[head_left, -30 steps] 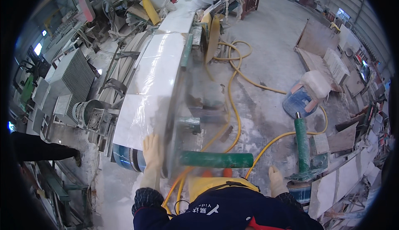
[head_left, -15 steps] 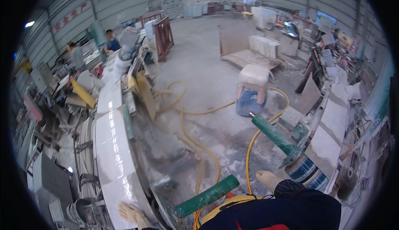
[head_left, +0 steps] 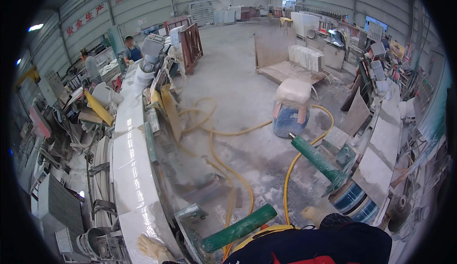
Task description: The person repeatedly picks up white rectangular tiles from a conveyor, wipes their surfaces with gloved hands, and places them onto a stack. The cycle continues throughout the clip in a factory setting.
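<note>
My left hand [head_left: 153, 248], in a cream rubber glove, lies with stretched fingers on the wet, shiny white stone slab [head_left: 138, 187] of the left conveyor line. Nothing is in it. My right hand [head_left: 314, 215], gloved alike, hangs over the floor left of the blue roller drum [head_left: 350, 198]. Its fingers are blurred, and I see no object in it. Between my hands, close to my body, a green roller [head_left: 240, 228] juts out from the left line's frame. Another green roller [head_left: 314, 158] sticks out from the right line.
A yellow hose [head_left: 286, 187] loops over the dusty floor. Ahead stands a blue drum with a wrapped pale top [head_left: 291, 106]. Beyond it is a wooden pallet stand [head_left: 285, 68] with white slabs. White slabs [head_left: 373, 178] lie along the right line. Two people work far left.
The whole view has shifted slightly down and right. My left hand stays on the slab. My right hand has drawn slightly back toward my body and to the right.
</note>
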### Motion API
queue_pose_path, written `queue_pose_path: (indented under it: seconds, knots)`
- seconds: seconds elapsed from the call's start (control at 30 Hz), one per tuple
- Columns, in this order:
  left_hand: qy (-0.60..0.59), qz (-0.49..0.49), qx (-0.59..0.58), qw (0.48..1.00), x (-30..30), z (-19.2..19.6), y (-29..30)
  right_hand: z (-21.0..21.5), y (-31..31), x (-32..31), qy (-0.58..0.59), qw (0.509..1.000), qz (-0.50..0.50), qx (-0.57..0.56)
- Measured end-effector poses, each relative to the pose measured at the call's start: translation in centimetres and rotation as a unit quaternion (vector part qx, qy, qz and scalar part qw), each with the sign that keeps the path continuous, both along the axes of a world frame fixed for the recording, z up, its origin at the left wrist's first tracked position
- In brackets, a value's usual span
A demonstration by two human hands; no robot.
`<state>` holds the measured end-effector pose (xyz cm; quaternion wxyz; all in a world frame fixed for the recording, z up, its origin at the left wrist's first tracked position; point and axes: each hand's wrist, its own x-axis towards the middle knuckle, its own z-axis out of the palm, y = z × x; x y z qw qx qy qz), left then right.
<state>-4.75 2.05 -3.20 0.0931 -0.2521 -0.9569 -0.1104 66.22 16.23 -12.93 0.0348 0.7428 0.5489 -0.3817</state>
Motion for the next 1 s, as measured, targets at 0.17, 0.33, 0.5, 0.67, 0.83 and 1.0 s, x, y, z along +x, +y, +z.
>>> queue_pose_path:
  seconds: [0.17, 0.33, 0.5, 0.67, 0.83, 1.0]
  knots:
    - [0.001, -0.014, 0.020, 1.000, 0.1, -0.6, -0.6, -1.4, 1.9, -0.9, 0.042, 0.998, 0.004, 0.037]
    - [-0.026, -0.011, 0.020, 0.999, 0.5, 0.4, -0.9, -2.5, 3.3, -2.9, 0.089, 0.993, 0.038, 0.064]
    - [-0.028, 0.006, -0.028, 0.999, 1.4, 1.3, -0.9, -0.6, 3.1, -4.1, 0.102, 0.994, 0.016, 0.029]
    - [-0.014, 0.007, -0.017, 1.000, 1.1, 0.8, -1.2, -1.1, 2.5, -3.3, 0.080, 0.995, 0.033, 0.054]
    - [-0.008, 0.001, 0.013, 1.000, 0.9, 0.0, -1.9, -3.1, 1.6, -2.3, 0.083, 0.996, 0.021, 0.034]
    - [-0.006, 0.013, 0.021, 1.000, 1.3, 0.2, -1.9, -3.1, 1.3, -2.8, 0.057, 0.998, 0.010, 0.031]
